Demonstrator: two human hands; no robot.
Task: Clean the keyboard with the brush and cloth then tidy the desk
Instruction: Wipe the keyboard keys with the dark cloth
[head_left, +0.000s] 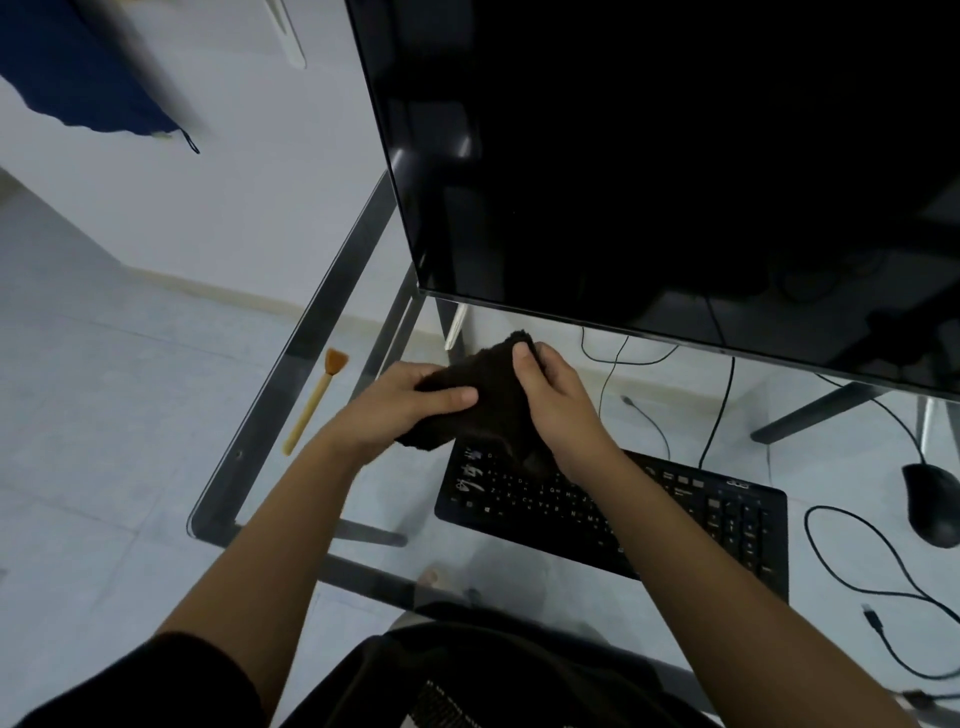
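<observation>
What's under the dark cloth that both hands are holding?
The far left corner of the black keyboard, on the glass desk. The left hand and right hand grip the cloth; keys beneath it are covered.

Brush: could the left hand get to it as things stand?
Probably yes. The brush lies on the desk just left of the left hand, nothing between them. But that hand and the right hand both grip the cloth, so it must let go first.

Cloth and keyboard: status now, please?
Left hand, right hand both grip cloth above keyboard, left end. Brush lies apart, left on desk. Nothing in the way.
</observation>
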